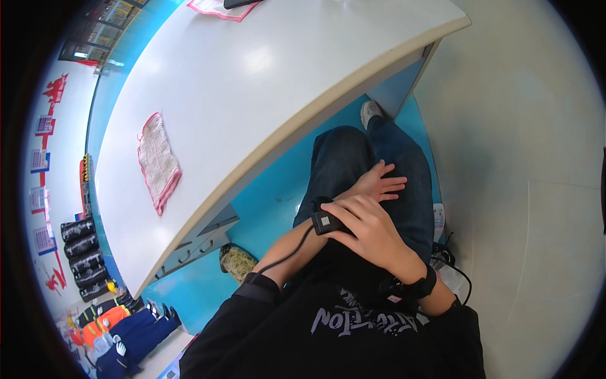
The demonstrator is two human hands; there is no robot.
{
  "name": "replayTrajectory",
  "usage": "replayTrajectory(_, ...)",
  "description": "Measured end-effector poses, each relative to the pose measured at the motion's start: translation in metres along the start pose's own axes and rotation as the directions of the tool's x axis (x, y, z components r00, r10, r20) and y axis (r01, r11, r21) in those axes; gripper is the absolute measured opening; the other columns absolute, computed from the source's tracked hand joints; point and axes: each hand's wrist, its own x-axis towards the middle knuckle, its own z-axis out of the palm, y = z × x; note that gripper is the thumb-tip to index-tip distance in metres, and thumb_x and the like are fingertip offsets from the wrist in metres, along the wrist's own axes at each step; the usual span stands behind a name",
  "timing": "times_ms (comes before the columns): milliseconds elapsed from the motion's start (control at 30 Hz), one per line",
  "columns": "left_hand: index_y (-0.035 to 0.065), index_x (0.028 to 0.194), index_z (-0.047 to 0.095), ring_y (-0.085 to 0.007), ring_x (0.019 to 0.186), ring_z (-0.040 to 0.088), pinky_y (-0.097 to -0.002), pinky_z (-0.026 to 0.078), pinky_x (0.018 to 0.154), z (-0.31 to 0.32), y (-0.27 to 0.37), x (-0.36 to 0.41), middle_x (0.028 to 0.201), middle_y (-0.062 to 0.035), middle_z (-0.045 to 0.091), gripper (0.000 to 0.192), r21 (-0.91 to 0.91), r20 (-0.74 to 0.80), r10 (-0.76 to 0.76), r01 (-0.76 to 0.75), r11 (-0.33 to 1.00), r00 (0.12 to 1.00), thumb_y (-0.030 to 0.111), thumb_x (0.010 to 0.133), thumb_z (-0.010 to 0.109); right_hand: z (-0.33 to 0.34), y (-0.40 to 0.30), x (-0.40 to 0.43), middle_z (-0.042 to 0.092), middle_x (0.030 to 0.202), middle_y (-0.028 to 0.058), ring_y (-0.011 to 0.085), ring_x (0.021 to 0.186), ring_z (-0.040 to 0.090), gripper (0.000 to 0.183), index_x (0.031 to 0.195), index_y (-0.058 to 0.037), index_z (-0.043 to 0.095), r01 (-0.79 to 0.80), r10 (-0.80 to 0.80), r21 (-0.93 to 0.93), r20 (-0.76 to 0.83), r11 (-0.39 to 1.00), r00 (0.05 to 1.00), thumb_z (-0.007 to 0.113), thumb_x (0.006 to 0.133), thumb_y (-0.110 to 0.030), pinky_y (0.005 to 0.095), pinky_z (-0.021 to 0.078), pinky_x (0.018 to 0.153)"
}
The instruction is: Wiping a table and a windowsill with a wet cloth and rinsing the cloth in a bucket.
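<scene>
My left hand point(381, 185) is held over my thighs with its fingers apart and nothing in it. A black strap with a small box-shaped device point(324, 222) sits around my left wrist, and a black cable point(289, 254) runs from it along the forearm to the sleeve. My right hand point(364, 227) grips this device, thumb on the near side and fingers over the top. Part of the device is hidden under those fingers. Another black band with a device point(416, 285) is worn on my right wrist.
A white table point(227, 109) with a beige edge curves ahead and to the left. On it lie a pink-edged cloth point(158, 163) and, farther off, a dark object point(239, 4) on another cloth point(222, 10). Drawers point(194, 251) and a patterned bag point(236, 261) are below. Mannequins point(118, 331) stand left.
</scene>
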Motion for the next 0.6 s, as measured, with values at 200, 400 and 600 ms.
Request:
replayTrajectory(200, 0.0064, 0.141, 0.014, -0.0268, 0.124, 0.038, -0.0386, 0.032, 0.101, -0.005, 0.001, -0.012, 0.136, -0.0176, 0.037, 0.057, -0.008, 0.055, -0.06, 0.061, 0.998, 0.997, 0.04, 0.097, 0.026, -0.002, -0.001, 0.0, 0.054, 0.1, 0.0079, 0.026, 0.098, 0.05, 0.033, 0.101, -0.0037, 0.056, 0.098, -0.113, 0.139, 0.108, 0.986, 0.988, 0.064, 0.069, -0.006, 0.0418, 0.0401, 0.095)
replayTrajectory(400, 0.0049, 0.138, 0.022, -0.0281, 0.124, 0.04, -0.0394, 0.03, 0.103, -0.006, 0.004, -0.015, 0.134, -0.0183, 0.041, 0.051, -0.17, 0.027, 0.009, -0.004, 0.986, 1.0, 0.034, 0.097, 0.028, 0.019, -0.018, -0.019, 0.052, 0.102, 0.0096, 0.0278, 0.104, 0.049, 0.033, 0.102, -0.0042, 0.057, 0.163, -0.163, 0.01, 0.113, 0.987, 0.98, 0.061, 0.069, -0.007, 0.0446, 0.0378, 0.096)
replayTrajectory(600, 0.005, 0.135, 0.026, -0.0281, 0.12, 0.045, -0.0368, 0.036, 0.099, -0.013, 0.021, -0.015, 0.13, -0.0183, 0.045, 0.047, -0.223, 0.038, 0.042, -0.033, 0.974, 0.998, 0.031, 0.096, 0.028, 0.021, -0.04, -0.024, 0.053, 0.097, 0.0088, 0.028, 0.102, 0.05, 0.036, 0.108, -0.0051, 0.057, 0.265, -0.272, 0.081, 0.087, 0.961, 0.958, 0.062, 0.074, -0.014, 0.0474, 0.0353, 0.098)
